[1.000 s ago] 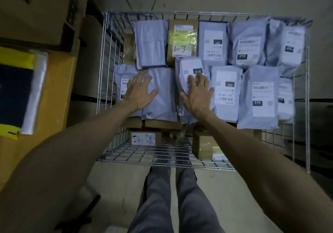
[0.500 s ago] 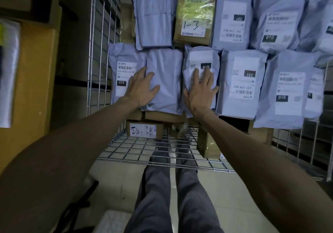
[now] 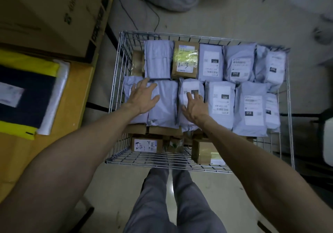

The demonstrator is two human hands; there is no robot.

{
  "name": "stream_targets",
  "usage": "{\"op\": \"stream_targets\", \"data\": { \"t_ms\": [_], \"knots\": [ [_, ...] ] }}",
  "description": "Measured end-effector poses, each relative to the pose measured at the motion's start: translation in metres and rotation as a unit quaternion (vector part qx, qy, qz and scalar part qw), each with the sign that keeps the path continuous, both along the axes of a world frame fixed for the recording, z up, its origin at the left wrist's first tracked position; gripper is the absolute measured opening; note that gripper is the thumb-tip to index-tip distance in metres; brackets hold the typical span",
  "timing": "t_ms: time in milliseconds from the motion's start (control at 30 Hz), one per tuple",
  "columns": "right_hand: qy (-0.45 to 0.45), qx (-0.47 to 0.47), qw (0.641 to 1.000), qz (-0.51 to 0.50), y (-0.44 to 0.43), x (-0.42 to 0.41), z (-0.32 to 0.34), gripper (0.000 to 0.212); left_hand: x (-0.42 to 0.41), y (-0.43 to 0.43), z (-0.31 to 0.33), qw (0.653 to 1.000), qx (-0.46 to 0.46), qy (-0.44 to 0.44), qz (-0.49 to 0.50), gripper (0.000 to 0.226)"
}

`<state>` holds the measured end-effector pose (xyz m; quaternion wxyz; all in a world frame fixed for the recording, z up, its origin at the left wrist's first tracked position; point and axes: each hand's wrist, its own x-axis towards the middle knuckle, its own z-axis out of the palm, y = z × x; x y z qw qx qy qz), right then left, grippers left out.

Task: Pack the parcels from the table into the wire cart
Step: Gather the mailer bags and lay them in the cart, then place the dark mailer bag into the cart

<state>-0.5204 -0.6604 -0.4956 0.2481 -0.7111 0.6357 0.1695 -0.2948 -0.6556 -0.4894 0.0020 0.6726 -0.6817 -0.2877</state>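
Looking down from the head view into the wire cart (image 3: pixel 115 88), standing on the pale floor (image 3: pixel 216 16) just past two grey trouser legs (image 3: pixel 171 196). Reaching in with both bare arms.

Laying the left hand (image 3: pixel 144 98) flat on the near row of parcels, fingers (image 3: pixel 142 85) straight and spread wide, holding nothing, just pressing down. Covering part of the labelled grey bag (image 3: pixel 128 86) by the left wall and part of the plain grey bag (image 3: pixel 164 106) right beside it.

Laying the right hand (image 3: pixel 195 105) flat too, on the small pale bag (image 3: pixel 191 86) in the middle of the near row, fingers (image 3: pixel 189 96) straight, touching its dark label patch, gripping nothing.

Lying side by side to the right of that: the "231" bag (image 3: pixel 220 99), then the big "010" bag (image 3: pixel 252 110). Sitting in the far row: a folded grey bag (image 3: pixel 158 59), a brown box marked "1-3" (image 3: pixel 185 59), and more grey bags (image 3: pixel 239 63).

Peeking out lower down at the near end: a brown box marked "1-2" (image 3: pixel 146 144) and a taped brown box (image 3: pixel 203 151).

Standing near the cart's left side: the yellow tabletop (image 3: pixel 77 92). Lying on it, well apart from the cart: a yellow and dark parcel (image 3: pixel 27 92) in clear wrap. Sitting beyond that: a big cardboard box (image 3: pixel 50 16).
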Motion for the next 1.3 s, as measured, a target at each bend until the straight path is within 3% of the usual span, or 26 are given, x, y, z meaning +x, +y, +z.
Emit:
{"op": "stream_targets", "data": {
  "t_ms": [267, 600, 933, 1300],
  "knots": [
    [-0.053, -0.083, 0.995, 0.033, -0.022, -0.005, 0.114, 0.07, 0.019, -0.004, 0.092, 0.998, -0.051, -0.019, -0.028, 0.058],
    [-0.079, -0.206, 0.973, 0.059, -0.055, 0.003, 0.22, 0.071, 0.028, -0.005, 0.221, 0.985, -0.15, -0.087, 0.027, 0.053],
    [-0.107, -0.271, 0.945, 0.147, -0.043, 0.003, 0.297, 0.071, 0.029, 0.062, 0.306, 0.96, -0.196, -0.17, 0.107, 0.052],
    [-0.182, -0.315, 0.898, 0.248, -0.001, 0.063, 0.388, 0.069, 0.06, 0.151, 0.378, 0.924, -0.235, -0.211, 0.216, 0.054]
  ]
}}
